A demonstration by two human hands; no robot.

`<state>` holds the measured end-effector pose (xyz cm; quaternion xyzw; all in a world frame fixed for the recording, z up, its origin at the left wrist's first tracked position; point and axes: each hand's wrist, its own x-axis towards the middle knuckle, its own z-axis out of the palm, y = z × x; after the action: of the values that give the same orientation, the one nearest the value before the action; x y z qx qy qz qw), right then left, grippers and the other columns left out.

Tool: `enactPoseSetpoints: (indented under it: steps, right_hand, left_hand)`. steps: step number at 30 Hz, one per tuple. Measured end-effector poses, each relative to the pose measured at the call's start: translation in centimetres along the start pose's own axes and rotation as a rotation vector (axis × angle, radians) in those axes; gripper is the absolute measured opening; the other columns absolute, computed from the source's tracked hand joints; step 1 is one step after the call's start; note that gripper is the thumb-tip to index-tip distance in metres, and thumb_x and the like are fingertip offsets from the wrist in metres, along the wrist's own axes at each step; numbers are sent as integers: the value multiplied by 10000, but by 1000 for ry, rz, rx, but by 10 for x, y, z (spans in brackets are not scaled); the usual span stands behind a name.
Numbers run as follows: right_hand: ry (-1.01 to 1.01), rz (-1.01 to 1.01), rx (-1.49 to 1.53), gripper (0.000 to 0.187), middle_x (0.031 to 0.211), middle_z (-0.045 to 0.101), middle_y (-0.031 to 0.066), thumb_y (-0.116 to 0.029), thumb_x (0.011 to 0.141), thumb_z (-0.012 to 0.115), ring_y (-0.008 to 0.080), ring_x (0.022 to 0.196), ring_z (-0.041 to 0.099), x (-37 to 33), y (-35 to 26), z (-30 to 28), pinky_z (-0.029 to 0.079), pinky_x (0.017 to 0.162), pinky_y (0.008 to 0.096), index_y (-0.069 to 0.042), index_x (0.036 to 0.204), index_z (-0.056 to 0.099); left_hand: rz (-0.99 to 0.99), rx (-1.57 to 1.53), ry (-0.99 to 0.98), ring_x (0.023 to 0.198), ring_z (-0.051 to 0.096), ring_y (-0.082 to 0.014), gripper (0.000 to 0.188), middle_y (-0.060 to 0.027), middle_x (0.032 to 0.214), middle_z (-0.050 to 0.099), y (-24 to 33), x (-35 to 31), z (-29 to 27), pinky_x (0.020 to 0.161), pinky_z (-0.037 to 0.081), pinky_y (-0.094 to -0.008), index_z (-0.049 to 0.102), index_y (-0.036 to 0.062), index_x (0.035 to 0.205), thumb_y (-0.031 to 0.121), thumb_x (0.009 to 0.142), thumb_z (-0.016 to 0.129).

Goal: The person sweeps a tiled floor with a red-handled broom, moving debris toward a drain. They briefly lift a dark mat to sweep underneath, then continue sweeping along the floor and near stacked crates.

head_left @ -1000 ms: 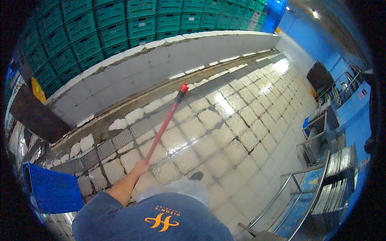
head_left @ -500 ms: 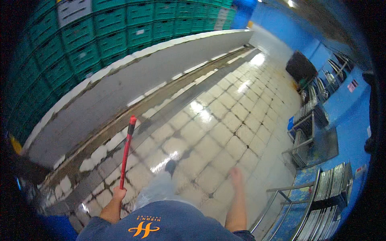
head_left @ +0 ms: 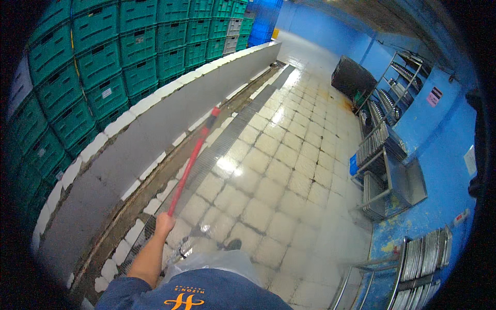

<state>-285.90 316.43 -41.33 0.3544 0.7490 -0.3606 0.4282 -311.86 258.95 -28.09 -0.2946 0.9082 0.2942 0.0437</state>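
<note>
Since the frame half a second ago, the red pole (head_left: 188, 174) has swung, so its tip now shows against the foot of the low wall (head_left: 170, 108), and the right hand, which was out over the floor to the right of that wall, has dropped from view. The blue tub at the lower left has gone too, and more of the floor (head_left: 263, 175) beyond shows alongside the wall, so the person seems to be walking on with the pole carried one-handed. The left hand (head_left: 165, 224), on the near side of the wall, has its fingers closed around the pole, which slants up and away from it toward the wall. Whether the tip touches anything is hard to tell. The pole's other end is hidden below the fist, so what it carries, if anything, cannot be told. With the right hand out of sight, I cannot tell how its fingers are or what they hold. The green crates (head_left: 106, 77) behind the wall are cut off by the dark rim, as are the metal racks (head_left: 421, 258) across the floor from it.
</note>
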Motion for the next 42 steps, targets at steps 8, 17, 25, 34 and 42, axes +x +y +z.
enactPoseSetpoints:
  steps: [8, 17, 25, 34, 42]
  right_hand:
    - [234, -63, -75, 312, 865, 720, 184, -279, 884, 584, 325, 788, 672, 173, -225, -162, 518, 713, 454, -5, 941, 721]
    - [348, -778, 357, 342, 971, 734, 114, -245, 898, 669, 203, 866, 696, 292, -663, -411, 550, 772, 346, 1, 1134, 685]
    - [454, -419, 357, 298, 782, 703, 90, -262, 898, 629, 193, 725, 664, 409, -715, -490, 516, 652, 376, -2, 1014, 717]
    - [100, 57, 168, 239, 918, 722, 175, -237, 870, 618, 325, 802, 682, 455, -742, -507, 517, 713, 498, -45, 931, 747]
    - [169, -120, -226, 256, 972, 727, 180, -260, 863, 611, 344, 861, 692, 617, -881, -698, 519, 731, 510, -58, 929, 754]
  left_hand:
    - [84, -41, -48, 847, 674, -469, 218, -296, 834, 678, 133, 177, 86, 737, 507, -541, 719, -25, 845, 168, 764, 661]
    - [88, -42, 9, 750, 670, -449, 129, -248, 729, 662, 161, 299, 149, 672, 514, -514, 671, -17, 772, 110, 748, 663]
    - [-212, 131, 24, 899, 686, -464, 222, -305, 881, 691, 382, 531, 179, 806, 532, -530, 723, -51, 875, 99, 767, 600]
    - [5, -87, -140, 969, 664, -490, 302, -356, 936, 659, 759, 825, 232, 864, 507, -533, 721, -70, 919, 146, 761, 580]
    - [203, -97, -113, 896, 678, -467, 277, -326, 865, 663, 945, 943, 328, 777, 526, -501, 721, -37, 899, 193, 808, 596]
